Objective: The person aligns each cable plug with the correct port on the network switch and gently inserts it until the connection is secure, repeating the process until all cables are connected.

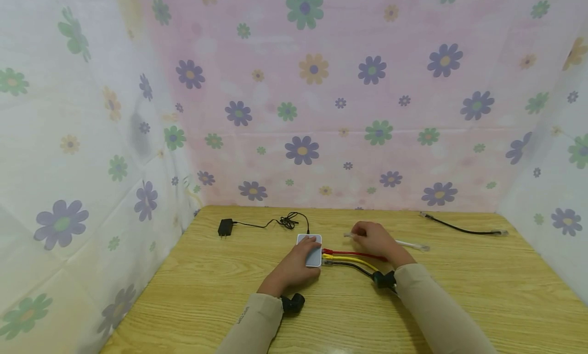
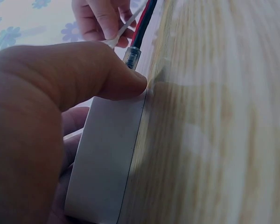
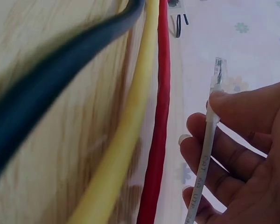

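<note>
My left hand (image 1: pixel 300 262) grips a small white network box (image 1: pixel 314 257) on the table, thumb along its near side and fingers over the top. Red (image 1: pixel 351 253), yellow (image 1: pixel 353 259) and black (image 1: pixel 346 264) network cables run from the box's right side. My right hand (image 1: pixel 374 239) pinches a white network cable (image 3: pixel 206 154) just behind its clear plug (image 3: pixel 218 70), between thumb and fingers. That plug points left toward the box, apart from it. The cable's other plug (image 1: pixel 423 247) lies to the right of the hand.
A black power adapter (image 1: pixel 225 227) lies at the back left, its thin coiled cord (image 1: pixel 288 221) leading to the box's back. One short black network cable (image 1: pixel 464 229) rests at the back right of the wooden table (image 1: pixel 206 293). Flowered cloth (image 1: pixel 340 114) hangs behind.
</note>
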The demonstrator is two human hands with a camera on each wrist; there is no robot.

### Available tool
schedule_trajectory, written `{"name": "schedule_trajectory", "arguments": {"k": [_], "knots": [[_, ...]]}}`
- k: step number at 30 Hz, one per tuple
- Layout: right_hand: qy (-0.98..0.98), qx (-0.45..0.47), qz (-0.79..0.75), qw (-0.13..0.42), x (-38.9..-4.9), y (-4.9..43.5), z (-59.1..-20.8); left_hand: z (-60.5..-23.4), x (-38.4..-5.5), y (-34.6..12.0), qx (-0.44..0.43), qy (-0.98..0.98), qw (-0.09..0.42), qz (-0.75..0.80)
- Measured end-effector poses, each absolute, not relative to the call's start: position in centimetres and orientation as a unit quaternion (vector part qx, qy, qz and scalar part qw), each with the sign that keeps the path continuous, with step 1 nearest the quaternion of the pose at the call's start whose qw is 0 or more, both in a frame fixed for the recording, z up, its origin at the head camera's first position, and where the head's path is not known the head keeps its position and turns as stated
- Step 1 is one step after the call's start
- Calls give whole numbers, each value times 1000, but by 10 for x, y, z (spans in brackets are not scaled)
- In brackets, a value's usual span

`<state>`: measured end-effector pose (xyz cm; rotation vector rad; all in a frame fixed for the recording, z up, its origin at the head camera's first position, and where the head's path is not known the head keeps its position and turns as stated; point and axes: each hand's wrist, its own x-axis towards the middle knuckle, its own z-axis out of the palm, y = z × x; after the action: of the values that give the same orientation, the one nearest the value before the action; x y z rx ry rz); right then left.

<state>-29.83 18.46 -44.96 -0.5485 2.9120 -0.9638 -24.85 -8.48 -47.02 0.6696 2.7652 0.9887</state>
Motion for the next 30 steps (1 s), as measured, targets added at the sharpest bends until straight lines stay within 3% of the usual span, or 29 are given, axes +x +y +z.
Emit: {"name": "schedule_trajectory", "arguments": {"k": [30], "knots": [[903, -134, -401, 74, -292, 156, -450, -475, -254, -85, 223, 917, 62, 324]]}}
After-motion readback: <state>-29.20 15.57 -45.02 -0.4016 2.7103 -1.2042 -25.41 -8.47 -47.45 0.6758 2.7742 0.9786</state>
